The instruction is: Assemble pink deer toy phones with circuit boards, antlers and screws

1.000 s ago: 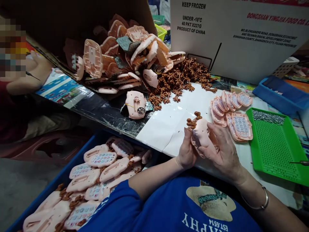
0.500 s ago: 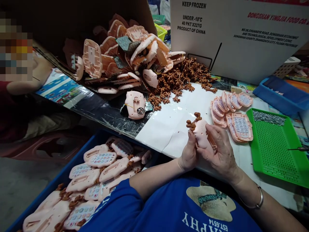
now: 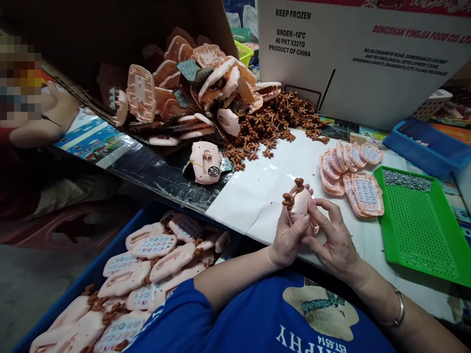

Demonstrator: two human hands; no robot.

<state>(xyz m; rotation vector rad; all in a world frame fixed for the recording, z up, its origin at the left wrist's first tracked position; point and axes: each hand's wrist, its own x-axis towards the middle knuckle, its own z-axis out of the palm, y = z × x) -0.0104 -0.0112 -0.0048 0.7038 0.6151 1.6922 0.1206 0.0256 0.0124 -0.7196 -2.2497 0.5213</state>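
Note:
Above my lap, a pink toy phone [image 3: 300, 205] with brown antlers [image 3: 288, 199] at its top is held between both hands. My left hand [image 3: 287, 240] is closed around its left side, with the thumb across the pink shell. The thumb and fingertips of my right hand [image 3: 334, 240] pinch its right and lower edge. My hands hide the lower part of the toy. Keypad front halves [image 3: 368, 193] lie stacked on the white sheet to the right. Further left, a back shell [image 3: 206, 163] with a speaker and wires rests on the black table surface.
A tipped carton [image 3: 73, 54] spills pink shells beside a heap of brown antlers [image 3: 272, 122]. A green tray [image 3: 419, 220] holding screws, a blue bin [image 3: 427, 147] and a white box [image 3: 353, 93] stand right. Toy phones [image 3: 125, 277] fill a crate at lower left. Another person's arm [image 3: 55, 117] is far left.
The toy phone has turned and tipped in my hands. My left thumb has moved onto its shell, and the fingers of my right hand have shifted to its edge.

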